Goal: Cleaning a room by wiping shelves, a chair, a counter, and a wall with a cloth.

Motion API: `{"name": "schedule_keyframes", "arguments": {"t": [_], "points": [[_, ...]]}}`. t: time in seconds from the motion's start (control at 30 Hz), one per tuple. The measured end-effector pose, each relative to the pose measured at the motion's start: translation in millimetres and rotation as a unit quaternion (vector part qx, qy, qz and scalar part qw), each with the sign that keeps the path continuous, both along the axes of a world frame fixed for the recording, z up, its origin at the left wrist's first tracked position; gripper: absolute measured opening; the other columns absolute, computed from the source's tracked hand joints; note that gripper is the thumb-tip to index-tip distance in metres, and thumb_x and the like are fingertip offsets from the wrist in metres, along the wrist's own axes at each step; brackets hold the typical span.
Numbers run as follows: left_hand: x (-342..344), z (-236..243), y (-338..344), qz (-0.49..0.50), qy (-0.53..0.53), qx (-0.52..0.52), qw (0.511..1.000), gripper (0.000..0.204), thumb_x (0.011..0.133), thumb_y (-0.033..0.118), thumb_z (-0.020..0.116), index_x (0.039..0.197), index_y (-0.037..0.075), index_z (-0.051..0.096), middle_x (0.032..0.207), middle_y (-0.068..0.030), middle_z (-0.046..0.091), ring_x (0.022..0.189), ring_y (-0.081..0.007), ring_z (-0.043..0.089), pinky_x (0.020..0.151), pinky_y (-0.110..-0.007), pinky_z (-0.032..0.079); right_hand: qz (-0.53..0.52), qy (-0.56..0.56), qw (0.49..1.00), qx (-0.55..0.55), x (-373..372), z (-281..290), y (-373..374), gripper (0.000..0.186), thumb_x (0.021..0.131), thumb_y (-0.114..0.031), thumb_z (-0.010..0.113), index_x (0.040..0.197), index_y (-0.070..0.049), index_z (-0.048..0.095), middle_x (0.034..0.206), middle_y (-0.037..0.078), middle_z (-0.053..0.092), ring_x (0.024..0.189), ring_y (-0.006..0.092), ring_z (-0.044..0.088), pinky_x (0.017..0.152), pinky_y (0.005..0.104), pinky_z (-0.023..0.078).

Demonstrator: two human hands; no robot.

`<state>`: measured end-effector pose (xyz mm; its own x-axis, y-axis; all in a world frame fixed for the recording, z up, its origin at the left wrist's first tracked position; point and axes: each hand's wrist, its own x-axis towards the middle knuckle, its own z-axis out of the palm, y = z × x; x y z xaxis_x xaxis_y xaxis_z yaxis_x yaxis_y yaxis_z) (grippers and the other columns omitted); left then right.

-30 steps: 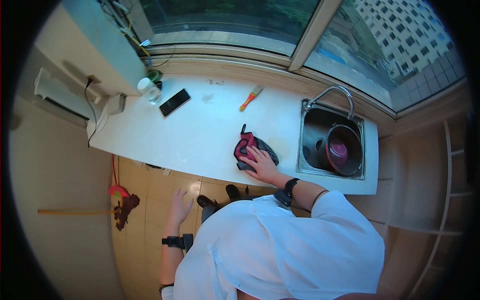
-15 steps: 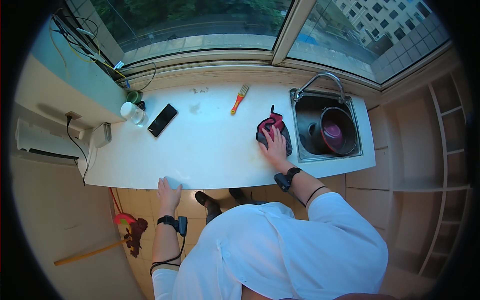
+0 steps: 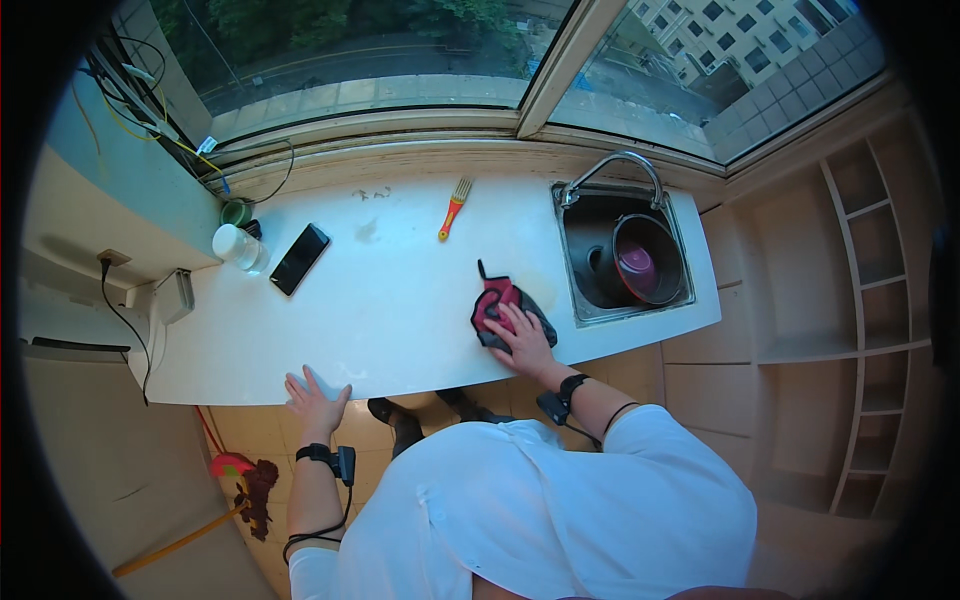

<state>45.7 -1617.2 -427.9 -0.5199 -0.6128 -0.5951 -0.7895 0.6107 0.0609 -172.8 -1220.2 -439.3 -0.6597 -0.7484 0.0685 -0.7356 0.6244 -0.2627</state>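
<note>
My right hand [image 3: 522, 338] rests with spread fingers on a pink and dark grey cloth [image 3: 495, 294] on the white countertop [image 3: 390, 330], left of the steel sink. My left hand [image 3: 315, 405] is open on the counter's front edge, fingers stretched out. Beyond the cloth lies a brush [image 3: 453, 209] with a red and yellow handle. A black phone [image 3: 299, 259] lies toward the back left, beside a clear jar [image 3: 241, 249] with a white lid.
The sink [image 3: 585, 310] holds a dark pot [image 3: 660, 285] with a purple bowl inside, under a curved tap [image 3: 650, 170]. Wooden shelving [image 3: 800, 355] stands at right, windows behind. Cables hang at the left wall. A mop [image 3: 258, 495] and handles are on the floor below.
My left hand has risen onto the counter's edge. My right hand and the cloth moved toward the sink, then back toward the front left. The view has shifted.
</note>
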Motion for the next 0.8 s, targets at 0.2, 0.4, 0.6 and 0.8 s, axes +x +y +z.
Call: {"name": "schedule_keyframes", "arguments": {"t": [0.2, 0.4, 0.6, 0.8], "points": [[4.9, -5.1, -1.8, -0.008, -0.026, 0.006, 1.0, 0.118, 0.082, 0.073, 0.06, 0.161, 0.013, -0.004, 0.163, -0.0288, -0.012, 0.153, -0.0401, -0.011, 0.119, -0.061, 0.011, -0.112, 0.054, 0.991, -0.037, -54.7, -8.3, -23.6, 0.066, 0.088, -0.04, 0.067, 0.149, -0.024, 0.045, 0.155, 0.017, 0.036, 0.143, 0.0347, 0.034, 0.113, 0.0546, 0.027], [-4.7, -2.2, -1.6, -0.024, -0.017, -0.004, 1.0, 0.117, 0.082, 0.073, 0.061, 0.162, 0.013, -0.001, 0.164, -0.0291, -0.008, 0.153, -0.0404, -0.006, 0.119, -0.062, 0.014, -0.202, 0.063, 0.977, -0.023, -87.8, -23.2, -41.9, 0.068, 0.091, -0.044, 0.064, 0.152, -0.024, 0.04, 0.159, 0.019, 0.029, 0.145, 0.0379, 0.03, 0.115, 0.0558, 0.025], [1.4, -0.6, -1.0, -0.02, -0.04, -0.004, 0.999, 0.116, 0.084, 0.073, 0.059, 0.161, 0.011, -0.002, 0.163, -0.0295, -0.009, 0.153, -0.0407, -0.006, 0.119, -0.063, 0.014, -0.085, -0.002, 0.995, -0.045, -14.7, -12.2, -25.5, 0.066, 0.089, -0.043, 0.066, 0.149, -0.025, 0.045, 0.158, 0.02, 0.031, 0.145, 0.04, 0.03, 0.115, 0.0562, 0.026], [-3.6, -2.6, -2.0, -0.028, -0.064, 0.009, 0.998, 0.117, 0.086, 0.074, 0.055, 0.16, 0.013, -0.014, 0.163, -0.0282, -0.017, 0.153, -0.0391, -0.014, 0.119, -0.062, 0.009, -0.001, -0.004, 0.999, -0.033, 0.7, -7.6, 6.2, 0.062, 0.09, -0.044, 0.063, 0.147, -0.027, 0.048, 0.157, 0.016, 0.034, 0.147, 0.0352, 0.03, 0.115, 0.0543, 0.024]]}}
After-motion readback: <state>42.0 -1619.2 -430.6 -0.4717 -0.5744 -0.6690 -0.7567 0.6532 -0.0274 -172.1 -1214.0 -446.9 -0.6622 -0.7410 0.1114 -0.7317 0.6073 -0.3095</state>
